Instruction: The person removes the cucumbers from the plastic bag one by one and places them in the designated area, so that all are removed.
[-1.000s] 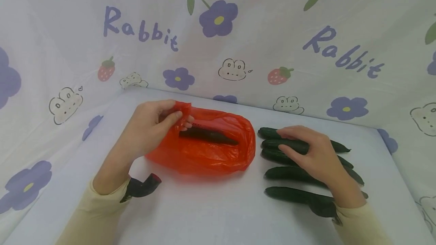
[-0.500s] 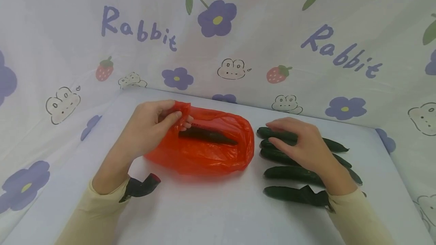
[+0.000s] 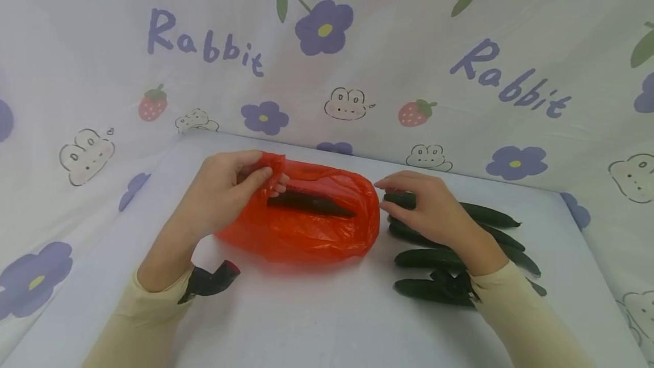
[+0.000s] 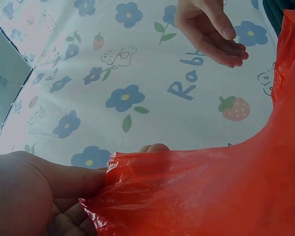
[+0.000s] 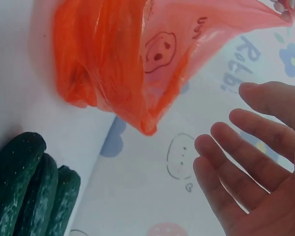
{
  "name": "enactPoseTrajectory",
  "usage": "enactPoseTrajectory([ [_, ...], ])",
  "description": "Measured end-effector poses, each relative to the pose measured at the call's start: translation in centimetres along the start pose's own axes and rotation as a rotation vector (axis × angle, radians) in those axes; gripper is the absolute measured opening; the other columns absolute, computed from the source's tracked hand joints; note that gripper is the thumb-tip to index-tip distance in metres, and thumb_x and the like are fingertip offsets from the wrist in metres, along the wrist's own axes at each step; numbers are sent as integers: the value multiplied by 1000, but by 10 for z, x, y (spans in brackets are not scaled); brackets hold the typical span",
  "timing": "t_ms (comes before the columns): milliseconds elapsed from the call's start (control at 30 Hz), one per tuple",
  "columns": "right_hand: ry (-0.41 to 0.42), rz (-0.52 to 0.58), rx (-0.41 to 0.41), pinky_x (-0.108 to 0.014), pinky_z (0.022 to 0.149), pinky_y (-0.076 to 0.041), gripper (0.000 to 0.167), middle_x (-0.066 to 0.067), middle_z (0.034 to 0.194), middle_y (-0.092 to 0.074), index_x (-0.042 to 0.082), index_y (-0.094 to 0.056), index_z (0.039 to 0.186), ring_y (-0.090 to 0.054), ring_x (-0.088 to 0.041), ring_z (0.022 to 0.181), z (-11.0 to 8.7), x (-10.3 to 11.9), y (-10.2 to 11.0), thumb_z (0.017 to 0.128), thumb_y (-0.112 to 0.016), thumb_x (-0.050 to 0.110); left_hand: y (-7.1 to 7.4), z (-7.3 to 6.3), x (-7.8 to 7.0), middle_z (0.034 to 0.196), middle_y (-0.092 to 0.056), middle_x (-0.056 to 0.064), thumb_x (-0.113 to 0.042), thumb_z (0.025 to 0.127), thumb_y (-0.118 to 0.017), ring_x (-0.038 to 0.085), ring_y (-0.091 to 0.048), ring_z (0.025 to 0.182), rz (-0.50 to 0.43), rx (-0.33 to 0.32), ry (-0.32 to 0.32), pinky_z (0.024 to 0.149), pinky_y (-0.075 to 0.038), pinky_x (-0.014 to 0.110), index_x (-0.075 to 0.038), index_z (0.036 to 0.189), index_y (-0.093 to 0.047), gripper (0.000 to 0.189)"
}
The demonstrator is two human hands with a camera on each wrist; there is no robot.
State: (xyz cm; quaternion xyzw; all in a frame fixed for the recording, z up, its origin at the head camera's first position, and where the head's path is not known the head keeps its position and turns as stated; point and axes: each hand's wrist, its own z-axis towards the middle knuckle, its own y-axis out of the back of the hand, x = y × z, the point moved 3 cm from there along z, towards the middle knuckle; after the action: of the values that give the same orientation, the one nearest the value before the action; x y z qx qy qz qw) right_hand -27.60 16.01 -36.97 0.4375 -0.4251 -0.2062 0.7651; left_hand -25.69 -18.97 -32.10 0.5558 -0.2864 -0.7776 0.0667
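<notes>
My left hand (image 3: 225, 189) pinches the rim of a red plastic bag (image 3: 317, 243) between thumb and fingers, holding its mouth up. Inside the bag lies a dark green cucumber (image 3: 311, 203). My right hand (image 3: 429, 203) hovers near the bag's right edge, above the row of cucumbers (image 3: 429, 258). In the right wrist view its fingers (image 5: 226, 147) are spread and relaxed, with nothing in them. The left wrist view shows the bag's film (image 4: 187, 191) stretched out from the left thumb.
Several cucumbers lie side by side on the white table (image 3: 317, 322), right of the bag, partly hidden by my right arm. A white curtain (image 3: 388, 44) with printed flowers and rabbits hangs behind the table. Dark straps sit at both wrists.
My right hand has moved left, from over the cucumbers toward the bag's right edge, with nothing in it. The left hand keeps its grip on the bag's rim.
</notes>
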Motion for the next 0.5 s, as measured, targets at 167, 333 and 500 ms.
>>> enactPoseTrajectory([
  [167,-7,10,44,-50,92,-62,34,-5,124,-76,13,-78,131,-70,-25,110,8,2,-7,97,-82,12,-1,0,0,103,-79,4,-2,109,-61,18,-76,94,3,1,-7,89,-61,28,0,124,-74,20],
  [333,5,17,79,-44,89,-63,31,-6,124,-76,13,-78,130,-69,-25,107,18,6,-14,99,-80,13,-3,0,0,103,-79,5,-1,109,-62,19,-76,93,-9,5,-1,89,-61,28,0,123,-74,19],
  [500,11,30,118,-43,85,-62,34,-7,122,-75,10,-77,132,-68,-29,105,26,10,-25,98,-80,11,-4,0,-1,101,-79,3,-3,109,-64,18,-75,94,28,-5,1,91,-60,28,-2,122,-75,17],
])
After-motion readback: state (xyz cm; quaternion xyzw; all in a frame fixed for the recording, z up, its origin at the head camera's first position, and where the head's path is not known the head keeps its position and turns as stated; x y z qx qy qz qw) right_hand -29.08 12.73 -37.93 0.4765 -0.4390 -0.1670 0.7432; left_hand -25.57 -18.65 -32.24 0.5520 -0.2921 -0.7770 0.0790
